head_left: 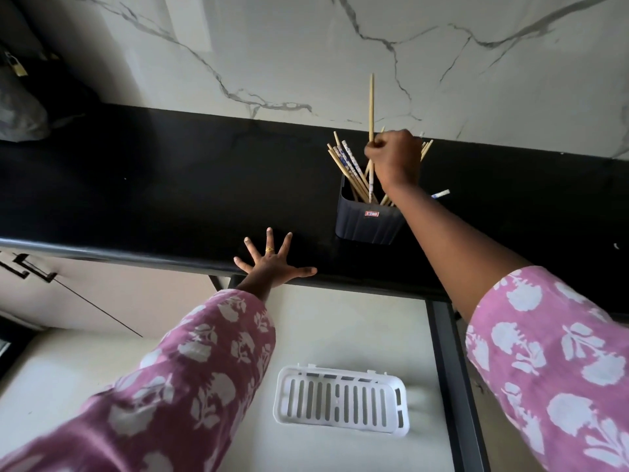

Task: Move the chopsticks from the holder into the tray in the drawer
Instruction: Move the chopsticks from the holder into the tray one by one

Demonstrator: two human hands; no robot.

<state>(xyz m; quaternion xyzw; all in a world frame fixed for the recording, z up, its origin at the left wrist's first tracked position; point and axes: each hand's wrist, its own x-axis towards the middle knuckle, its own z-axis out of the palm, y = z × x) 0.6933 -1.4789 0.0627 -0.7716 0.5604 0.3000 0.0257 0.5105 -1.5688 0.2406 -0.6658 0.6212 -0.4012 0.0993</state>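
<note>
tray [341, 400] empty in drawer | left hand [272, 264] splayed on counter edge | right hand [394, 155] gripping chopstick [371, 103]

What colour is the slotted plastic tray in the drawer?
White; the slotted plastic tray shows clearly in the head view.

- Soft daylight, brightest on the marble wall [306, 46].
- Black counter [136, 185] underexposed.
- Wide-angle bending at edges.
- Near sleeves [177, 386] slightly blurred.
</note>
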